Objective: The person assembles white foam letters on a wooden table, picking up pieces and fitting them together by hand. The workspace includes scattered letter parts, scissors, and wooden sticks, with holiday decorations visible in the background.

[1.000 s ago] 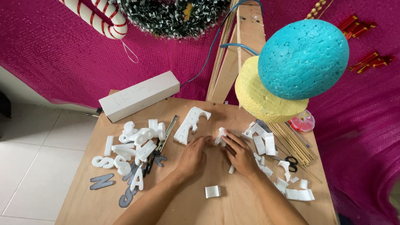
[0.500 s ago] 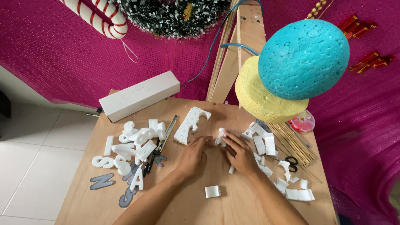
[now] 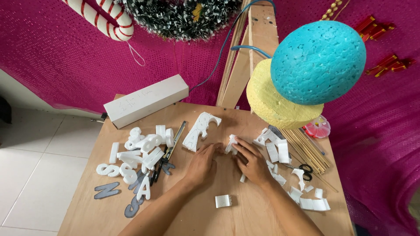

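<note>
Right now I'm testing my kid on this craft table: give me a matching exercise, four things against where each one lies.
Things:
1. long white box
2. scissors
3. grey letters
4. white foam piece

Places:
A. between the fingertips of the left hand and right hand
B. near left corner of the table
C. far left edge of the table
D. right side, beside the wooden sticks

Pairs: 1-C, 2-D, 3-B, 4-A
</note>
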